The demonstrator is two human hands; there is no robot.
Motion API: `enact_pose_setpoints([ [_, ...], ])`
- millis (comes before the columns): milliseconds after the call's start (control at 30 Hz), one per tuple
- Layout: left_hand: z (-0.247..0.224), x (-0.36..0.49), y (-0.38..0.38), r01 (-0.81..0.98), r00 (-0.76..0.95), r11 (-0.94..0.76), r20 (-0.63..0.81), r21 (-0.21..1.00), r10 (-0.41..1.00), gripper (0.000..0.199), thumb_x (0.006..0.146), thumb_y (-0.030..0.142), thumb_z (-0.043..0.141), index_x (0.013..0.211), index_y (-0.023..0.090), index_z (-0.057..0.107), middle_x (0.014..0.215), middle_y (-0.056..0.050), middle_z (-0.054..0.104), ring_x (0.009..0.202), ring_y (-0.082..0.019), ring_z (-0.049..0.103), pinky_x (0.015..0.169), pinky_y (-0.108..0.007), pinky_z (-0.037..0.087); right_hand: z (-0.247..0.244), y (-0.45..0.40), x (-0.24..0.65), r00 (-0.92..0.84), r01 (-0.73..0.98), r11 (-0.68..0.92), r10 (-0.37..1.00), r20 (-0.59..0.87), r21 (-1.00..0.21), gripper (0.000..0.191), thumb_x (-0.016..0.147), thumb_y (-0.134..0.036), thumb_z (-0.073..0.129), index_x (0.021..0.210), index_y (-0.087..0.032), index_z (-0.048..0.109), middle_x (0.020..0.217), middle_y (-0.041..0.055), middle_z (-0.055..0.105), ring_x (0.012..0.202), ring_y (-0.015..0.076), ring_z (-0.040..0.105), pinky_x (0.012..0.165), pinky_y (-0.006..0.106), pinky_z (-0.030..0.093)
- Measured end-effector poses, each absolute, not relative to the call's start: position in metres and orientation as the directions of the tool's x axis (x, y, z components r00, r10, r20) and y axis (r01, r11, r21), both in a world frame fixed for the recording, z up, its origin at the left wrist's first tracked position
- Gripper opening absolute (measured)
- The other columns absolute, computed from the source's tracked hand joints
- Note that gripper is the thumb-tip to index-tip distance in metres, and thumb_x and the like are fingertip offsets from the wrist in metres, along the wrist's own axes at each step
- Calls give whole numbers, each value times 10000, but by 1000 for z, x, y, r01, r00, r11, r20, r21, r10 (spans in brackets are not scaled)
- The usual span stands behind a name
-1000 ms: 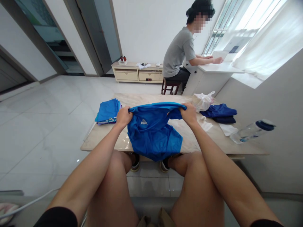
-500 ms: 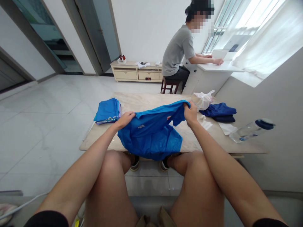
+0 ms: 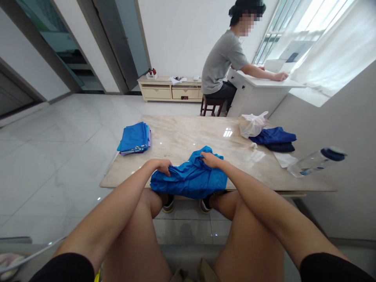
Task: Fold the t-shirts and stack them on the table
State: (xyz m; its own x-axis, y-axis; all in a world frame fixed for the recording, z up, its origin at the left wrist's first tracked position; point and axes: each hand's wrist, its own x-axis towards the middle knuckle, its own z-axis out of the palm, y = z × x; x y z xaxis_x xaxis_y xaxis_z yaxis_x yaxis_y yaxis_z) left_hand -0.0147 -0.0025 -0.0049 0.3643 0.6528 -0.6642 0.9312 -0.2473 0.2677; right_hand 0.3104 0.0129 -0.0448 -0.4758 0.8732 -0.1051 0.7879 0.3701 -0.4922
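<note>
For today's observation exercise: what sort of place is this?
Probably a home, likely a living room: a low drawer cabinet, a curtained window and a marble table with folded clothes.

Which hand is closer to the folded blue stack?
Left. The left hand is in front of and right of the folded blue stack, apart from it; the right hand is farther right.

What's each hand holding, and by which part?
Bunched blue shirt: left hand at its left edge, right hand on a raised top fold; exact garment part unclear.
</note>
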Motion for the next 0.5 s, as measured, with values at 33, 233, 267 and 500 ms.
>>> enact_pose_setpoints([
  [33, -7, -16, -1, 942, 336, -240, -669, 235, 663, 317, 570, 326, 899, 850, 188, 841, 823, -64, 809, 854, -286, 736, 810, -336, 578, -46, 11, 310, -485, 793, 379, 867, -118, -477, 78, 976, -177, 634, 1016, -222, 683, 1104, 121, 788, 1062, 304, 717, 980, 381, 556],
  [233, -6, -26, 4, 954, 297, -207, -580, 217, 759, 171, 550, 258, 873, 677, 172, 796, 654, -101, 727, 868, -334, 738, 820, -368, 576, -33, 1, 306, -424, 899, 323, 810, -405, -295, 166, 806, -86, 775, 876, -213, 693, 1039, 105, 798, 1162, 322, 717, 1044, 387, 546],
  [267, -4, -27, 4, 946, 314, -204, -560, 252, 766, 154, 581, 276, 847, 686, 173, 802, 675, -99, 738, 856, -317, 732, 806, -355, 571, -30, -1, 306, -394, 916, 294, 786, -477, -272, 168, 766, -94, 804, 826, -208, 696, 961, 92, 794, 1077, 322, 738, 991, 399, 573],
  [500, 19, -41, 6, 848, 386, -155, -392, 506, 835, 301, 695, 345, 632, 828, 183, 848, 820, -43, 804, 828, -260, 715, 753, -304, 577, 15, 7, 340, -307, 936, 183, 843, -442, -301, 235, 821, -203, 774, 1052, -174, 807, 1028, 104, 831, 1007, 302, 771, 917, 367, 612],
])
